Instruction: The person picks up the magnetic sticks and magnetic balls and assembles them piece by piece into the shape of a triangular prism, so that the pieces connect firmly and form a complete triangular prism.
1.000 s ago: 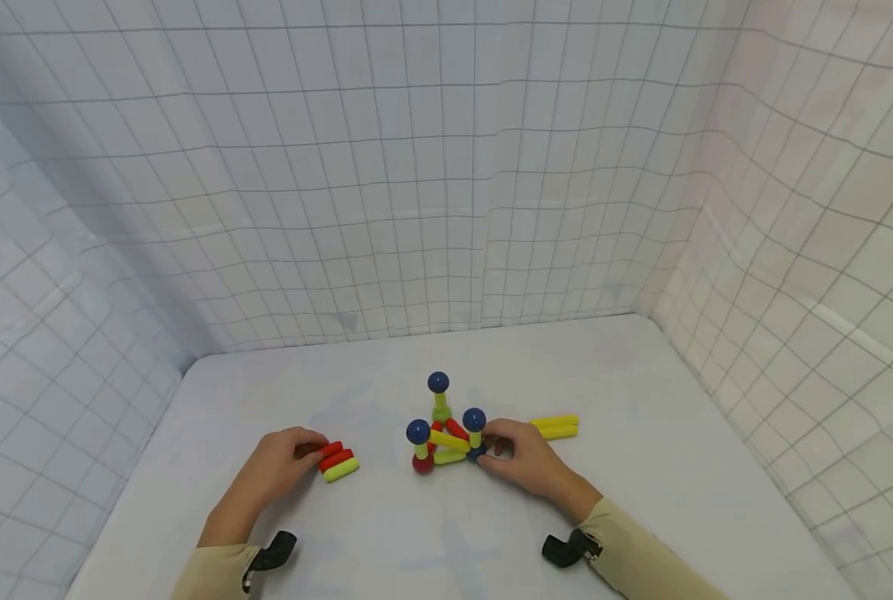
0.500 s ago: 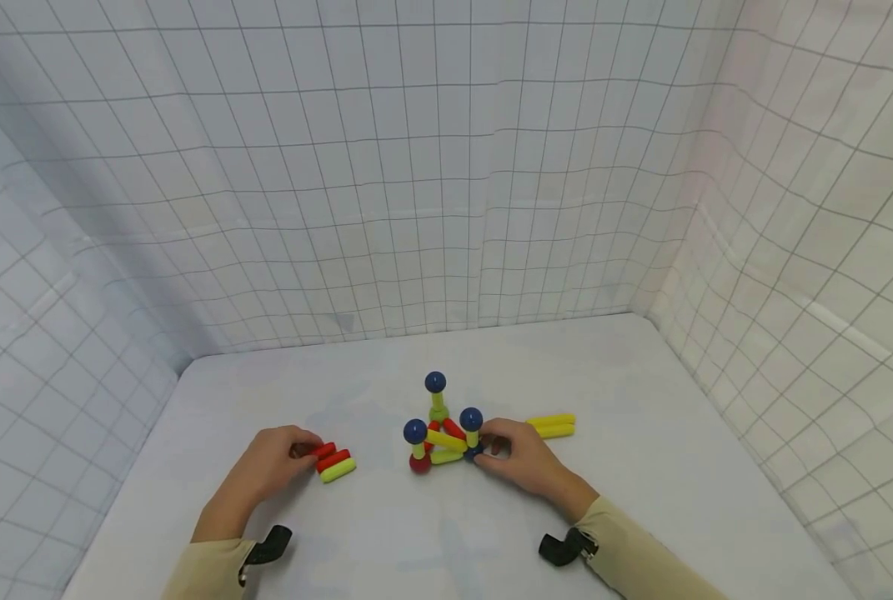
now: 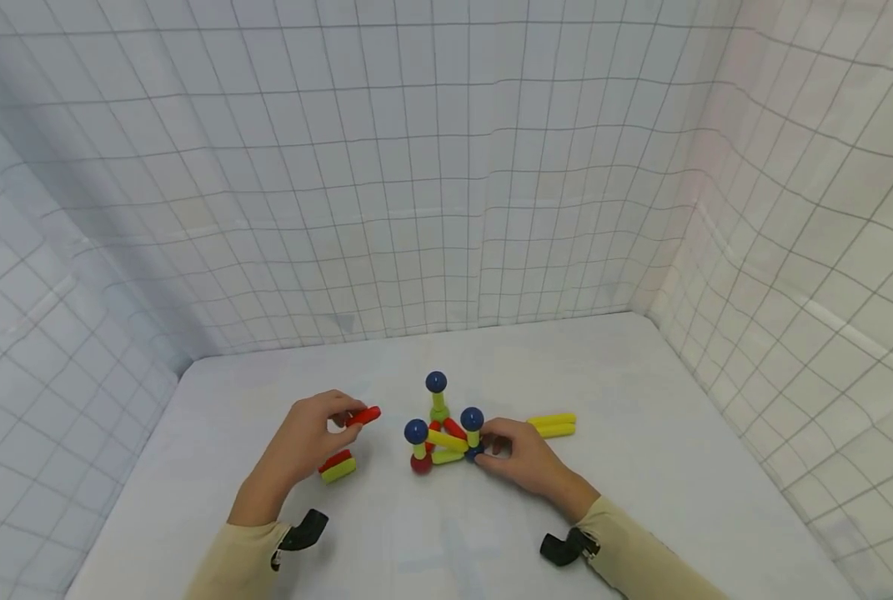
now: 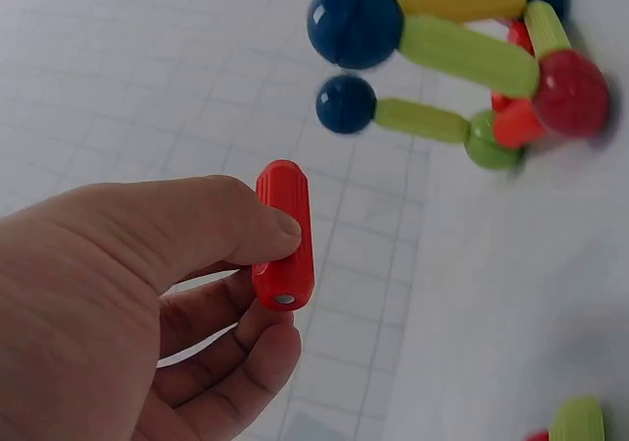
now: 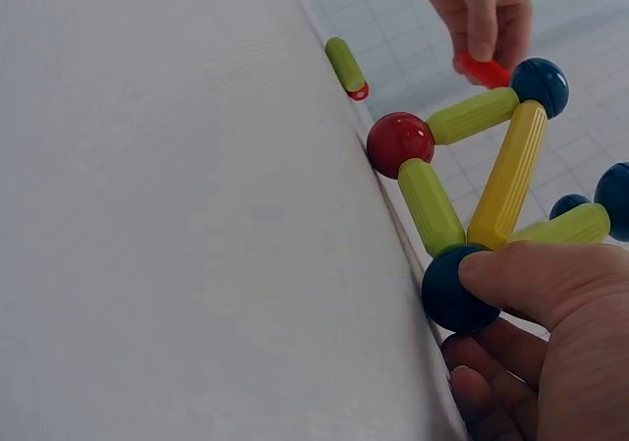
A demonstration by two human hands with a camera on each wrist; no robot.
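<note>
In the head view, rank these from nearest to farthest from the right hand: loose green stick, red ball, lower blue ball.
1. Lower blue ball: held by the right hand.
2. Red ball: left of the blue one.
3. Loose green stick: farthest left of the three.

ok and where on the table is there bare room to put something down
Bare table shows in front of the stick frame, between the sleeves, and right of the loose yellow sticks. Crowded: the frame, where the right hand grips a blue ball, and around the left hand, which pinches a red stick near a loose red-and-green pair.
</note>
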